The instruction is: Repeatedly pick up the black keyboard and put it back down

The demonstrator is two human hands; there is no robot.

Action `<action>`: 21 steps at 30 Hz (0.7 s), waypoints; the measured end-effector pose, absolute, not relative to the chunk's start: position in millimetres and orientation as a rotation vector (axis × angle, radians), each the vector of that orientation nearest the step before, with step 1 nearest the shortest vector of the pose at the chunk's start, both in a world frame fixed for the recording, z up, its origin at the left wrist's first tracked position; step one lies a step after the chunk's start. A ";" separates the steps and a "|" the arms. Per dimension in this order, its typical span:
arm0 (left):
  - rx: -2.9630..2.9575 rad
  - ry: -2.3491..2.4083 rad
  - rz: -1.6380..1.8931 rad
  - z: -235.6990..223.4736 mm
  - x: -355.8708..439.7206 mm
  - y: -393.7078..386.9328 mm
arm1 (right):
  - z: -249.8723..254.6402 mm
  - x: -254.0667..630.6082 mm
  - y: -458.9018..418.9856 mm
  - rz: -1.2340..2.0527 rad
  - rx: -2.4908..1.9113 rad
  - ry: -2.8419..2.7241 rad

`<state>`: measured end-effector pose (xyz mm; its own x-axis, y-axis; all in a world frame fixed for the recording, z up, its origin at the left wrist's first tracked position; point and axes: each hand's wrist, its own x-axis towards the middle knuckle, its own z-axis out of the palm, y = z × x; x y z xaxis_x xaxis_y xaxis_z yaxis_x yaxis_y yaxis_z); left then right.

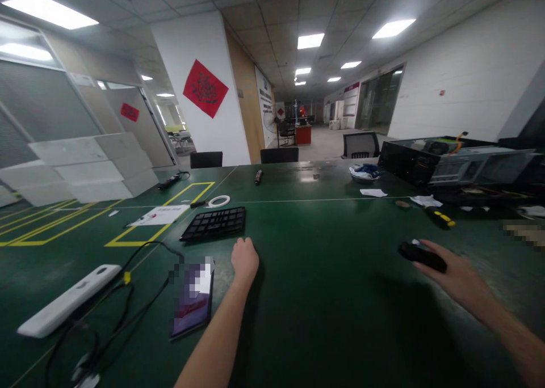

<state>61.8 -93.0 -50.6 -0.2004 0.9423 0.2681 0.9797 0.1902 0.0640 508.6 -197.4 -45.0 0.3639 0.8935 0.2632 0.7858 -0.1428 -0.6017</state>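
My left hand rests on the green table as a closed fist, with nothing seen in it, just in front of a small black keyboard. A phone lies flat to the left of that forearm. My right hand reaches out at the right with fingers curled around a black mouse-like object held just above the table.
A white power strip with black cables lies at the near left. Farther back are a paper sheet, a tape roll, a yellow-black tool, a bowl and an open computer case. Chairs stand behind the table.
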 end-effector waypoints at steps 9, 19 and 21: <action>-1.864 -2.482 -0.747 -48.6 57.6 -101.7 | -37.3 355.3 -157.9 0.819 -1.590 -1.402; -1.655 -2.772 -1.485 -1.0 13.3 -46.9 | -64.5 334.6 -159.6 0.989 -1.566 -1.526; -1.568 -2.828 -1.519 14.1 -7.3 -27.5 | -63.6 334.9 -158.7 1.007 -1.558 -1.510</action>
